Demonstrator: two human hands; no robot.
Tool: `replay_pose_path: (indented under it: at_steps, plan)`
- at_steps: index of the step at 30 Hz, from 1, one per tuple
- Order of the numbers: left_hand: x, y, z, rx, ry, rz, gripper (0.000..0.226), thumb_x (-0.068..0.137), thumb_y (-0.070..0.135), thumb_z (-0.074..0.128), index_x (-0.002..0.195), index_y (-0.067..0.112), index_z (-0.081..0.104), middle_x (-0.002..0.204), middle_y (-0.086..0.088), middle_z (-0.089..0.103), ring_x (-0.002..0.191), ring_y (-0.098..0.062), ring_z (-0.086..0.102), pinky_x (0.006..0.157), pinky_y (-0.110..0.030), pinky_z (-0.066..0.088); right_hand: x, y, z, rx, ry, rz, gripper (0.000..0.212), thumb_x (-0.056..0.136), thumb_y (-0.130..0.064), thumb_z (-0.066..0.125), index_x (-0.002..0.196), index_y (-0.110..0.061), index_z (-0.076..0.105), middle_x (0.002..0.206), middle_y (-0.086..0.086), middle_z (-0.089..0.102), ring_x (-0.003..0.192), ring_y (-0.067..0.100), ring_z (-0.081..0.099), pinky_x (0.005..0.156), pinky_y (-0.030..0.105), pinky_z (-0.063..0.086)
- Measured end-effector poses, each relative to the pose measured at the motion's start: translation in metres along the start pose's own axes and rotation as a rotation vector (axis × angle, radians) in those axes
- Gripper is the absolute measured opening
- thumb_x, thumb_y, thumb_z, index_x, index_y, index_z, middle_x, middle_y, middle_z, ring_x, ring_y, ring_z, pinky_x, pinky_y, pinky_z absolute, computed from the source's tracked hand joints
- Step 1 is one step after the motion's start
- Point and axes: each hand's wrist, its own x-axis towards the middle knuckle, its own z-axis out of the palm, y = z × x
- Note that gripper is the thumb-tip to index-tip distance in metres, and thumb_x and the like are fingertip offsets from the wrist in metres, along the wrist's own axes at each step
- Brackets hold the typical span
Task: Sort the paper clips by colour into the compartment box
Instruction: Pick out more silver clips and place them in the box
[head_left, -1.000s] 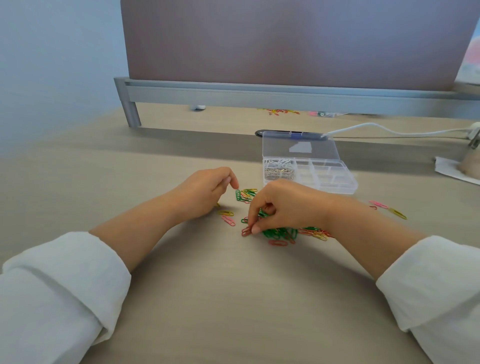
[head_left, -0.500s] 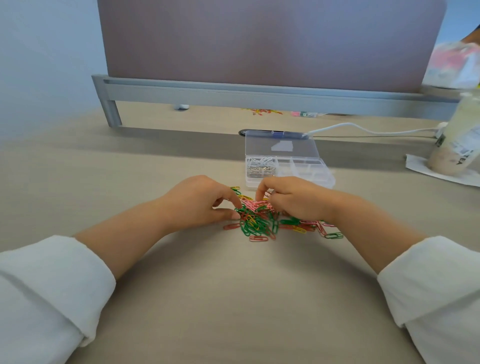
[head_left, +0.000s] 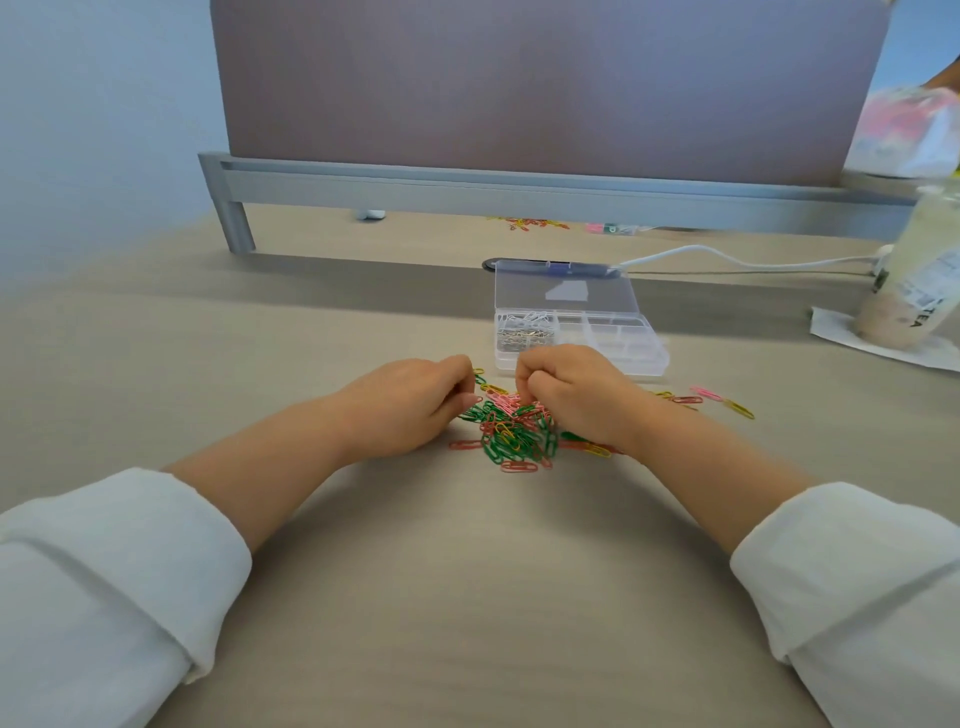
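Beige desk (head_left: 467, 597) backed by grey partition (head_left: 519, 88). One compartment box (head_left: 644, 365) lies open beyond two hands, silver clips (head_left: 524, 335) held in leftmost compartment. One pile of paper clips (head_left: 514, 439) lies between left hand (head_left: 410, 405) and right hand (head_left: 582, 395); fingers curled, tips touching pile, pinch cannot be told. Four stray clips (head_left: 687, 400) lie right.

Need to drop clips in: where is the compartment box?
Head view: the compartment box lies open, right of centre, just beyond the right hand and the clip pile.

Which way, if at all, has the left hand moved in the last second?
Yes: the left hand slid right, closer to the compartment box's near left corner.
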Motion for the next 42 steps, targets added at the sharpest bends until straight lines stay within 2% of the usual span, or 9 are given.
replay_pose_path:
  at_steps: [6, 11, 15, 18, 22, 28, 31, 36, 42]
  plan:
    - [-0.003, -0.005, -0.005, -0.068, -0.042, -0.033, 0.013, 0.1, 0.022, 0.029, 0.09, 0.014, 0.029, 0.067, 0.004, 0.042, 0.07, -0.026, 0.043, 0.058, -0.028, 0.022, 0.0, 0.003, 0.006, -0.122, -0.099, -0.11, 0.018, 0.086, -0.022, 0.064, 0.101, -0.031, 0.071, 0.044, -0.009, 0.037, 0.047, 0.003, 0.042, 0.049, 0.015, 0.028]
    - [-0.002, -0.007, -0.004, -0.197, -0.055, -0.037, 0.012, 0.099, 0.016, 0.029, 0.09, 0.011, 0.034, 0.076, -0.001, 0.061, 0.072, -0.021, 0.058, 0.067, -0.029, 0.044, 0.002, -0.001, 0.004, -0.222, -0.14, -0.08, 0.015, 0.085, -0.029, 0.065, 0.098, -0.034, 0.073, 0.055, -0.013, 0.042, 0.053, 0.003, 0.04, 0.054, 0.02, 0.035]
    - [0.0, -0.006, -0.003, -0.259, -0.029, -0.017, 0.007, 0.099, 0.011, 0.03, 0.095, 0.016, 0.034, 0.073, 0.0, 0.059, 0.067, -0.014, 0.057, 0.059, -0.023, 0.043, 0.004, 0.0, 0.004, -0.308, -0.164, -0.09, 0.015, 0.088, -0.03, 0.06, 0.1, -0.025, 0.068, 0.056, -0.015, 0.036, 0.055, -0.002, 0.035, 0.053, 0.015, 0.03]
    - [0.0, -0.006, -0.006, -0.299, -0.033, -0.004, 0.021, 0.099, 0.01, 0.029, 0.108, 0.024, 0.039, 0.069, 0.006, 0.052, 0.063, -0.001, 0.051, 0.057, -0.007, 0.04, 0.003, 0.001, 0.003, -0.378, -0.224, -0.082, 0.013, 0.092, -0.029, 0.052, 0.099, -0.021, 0.059, 0.062, -0.015, 0.037, 0.062, 0.005, 0.039, 0.053, 0.021, 0.03]
    - [0.0, -0.005, -0.007, -0.277, -0.085, -0.017, 0.029, 0.096, 0.006, 0.032, 0.089, 0.027, 0.051, 0.077, 0.0, 0.055, 0.068, -0.007, 0.048, 0.059, -0.009, 0.041, 0.001, 0.002, 0.003, -0.361, -0.257, -0.053, 0.005, 0.092, -0.023, 0.047, 0.09, -0.021, 0.043, 0.067, -0.013, 0.042, 0.074, 0.019, 0.044, 0.057, 0.027, 0.032]
    - [0.001, 0.001, -0.011, -0.09, -0.012, 0.025, 0.035, 0.094, 0.041, 0.034, 0.064, 0.023, 0.038, 0.063, 0.001, 0.051, 0.066, -0.019, 0.052, 0.062, -0.032, 0.039, 0.002, 0.003, -0.002, -0.177, -0.233, -0.01, 0.009, 0.094, -0.017, 0.038, 0.099, -0.024, 0.041, 0.061, -0.008, 0.047, 0.064, 0.013, 0.044, 0.064, 0.034, 0.036]
    - [-0.001, -0.001, -0.012, -0.035, -0.009, 0.095, 0.031, 0.083, 0.047, 0.059, 0.065, 0.03, 0.042, 0.052, 0.008, 0.038, 0.05, -0.005, 0.043, 0.049, -0.017, 0.027, 0.003, 0.0, -0.004, -0.129, -0.213, 0.016, 0.03, 0.092, -0.014, 0.036, 0.111, -0.03, 0.053, 0.069, -0.012, 0.048, 0.069, 0.004, 0.044, 0.069, 0.03, 0.037]
    - [0.002, -0.006, -0.01, -0.029, -0.165, 0.086, 0.014, 0.083, 0.034, 0.065, 0.094, 0.024, 0.064, 0.055, 0.008, 0.036, 0.057, 0.008, 0.044, 0.052, -0.012, 0.03, 0.001, 0.0, -0.006, -0.091, -0.178, -0.004, 0.021, 0.09, -0.01, 0.038, 0.077, -0.016, 0.053, 0.064, -0.009, 0.045, 0.061, 0.007, 0.04, 0.062, 0.028, 0.035]
    - [0.003, 0.001, -0.006, 0.098, -0.252, 0.056, 0.009, 0.093, 0.031, 0.049, 0.09, 0.023, 0.045, 0.063, 0.011, 0.037, 0.06, -0.008, 0.04, 0.056, -0.025, 0.025, 0.001, 0.004, -0.004, -0.048, -0.147, -0.013, 0.054, 0.095, -0.04, 0.045, 0.05, -0.017, 0.025, 0.049, -0.002, 0.022, 0.044, 0.011, 0.022, 0.048, 0.027, 0.018]
